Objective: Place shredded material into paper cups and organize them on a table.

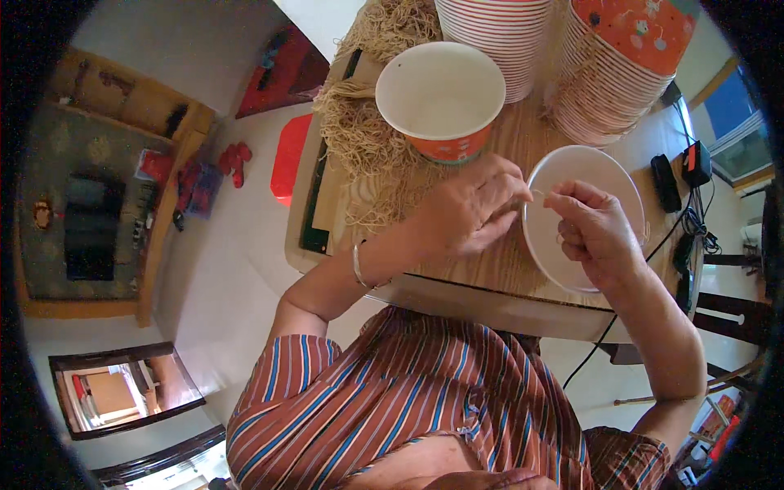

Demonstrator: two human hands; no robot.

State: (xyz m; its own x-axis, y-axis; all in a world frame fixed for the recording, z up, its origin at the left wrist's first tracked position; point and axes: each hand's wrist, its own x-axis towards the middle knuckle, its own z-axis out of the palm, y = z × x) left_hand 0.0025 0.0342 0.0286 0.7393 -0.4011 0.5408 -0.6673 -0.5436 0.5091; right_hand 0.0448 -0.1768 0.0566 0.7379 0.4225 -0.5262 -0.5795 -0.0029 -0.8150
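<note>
String (537, 193) | between left fingers (513, 186), right fingers (565, 201) | near bowl (555, 260)

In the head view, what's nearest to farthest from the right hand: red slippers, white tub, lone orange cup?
From the right hand:
1. White tub, right beneath it.
2. Lone orange cup, left, across the table.
3. Red slippers, far left, floor.

One left hand (478, 204), one right hand (600, 233), two of mine in play! One thin strand (538, 193), one bangle (357, 265), one table (486, 268), two stacks of paper tubs (505, 49) (594, 90), one separate tub (441, 90), one white round container (549, 249), and loose strings (363, 139) beyond my counting!
</note>
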